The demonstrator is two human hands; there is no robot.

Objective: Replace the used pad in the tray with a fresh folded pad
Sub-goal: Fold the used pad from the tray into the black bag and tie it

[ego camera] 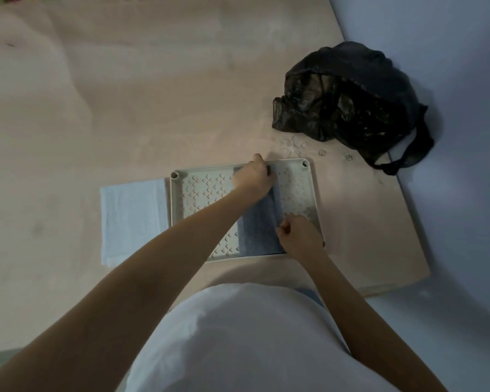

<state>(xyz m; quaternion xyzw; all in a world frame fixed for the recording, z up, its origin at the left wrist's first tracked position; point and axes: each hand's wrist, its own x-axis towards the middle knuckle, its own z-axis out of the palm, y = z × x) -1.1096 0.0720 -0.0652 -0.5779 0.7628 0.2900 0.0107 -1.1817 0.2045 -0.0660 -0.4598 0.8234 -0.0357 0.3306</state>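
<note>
A pale rectangular tray [178,210] with a cut-out pattern in its floor lies on the beige surface in front of me. A folded blue pad [259,230] lies as a strip across the middle of the tray. My left hand [253,175] pinches the pad's far end at the tray's back rim. My right hand [300,236] pinches the pad's right edge near the front. A light blue pad [132,219] lies flat on the surface, touching the tray's left side.
A crumpled black plastic bag [348,100] sits at the back right near the blue wall [450,80]. The beige surface [125,108] ends just right of the tray. My white-clothed body [238,340] fills the bottom of the view.
</note>
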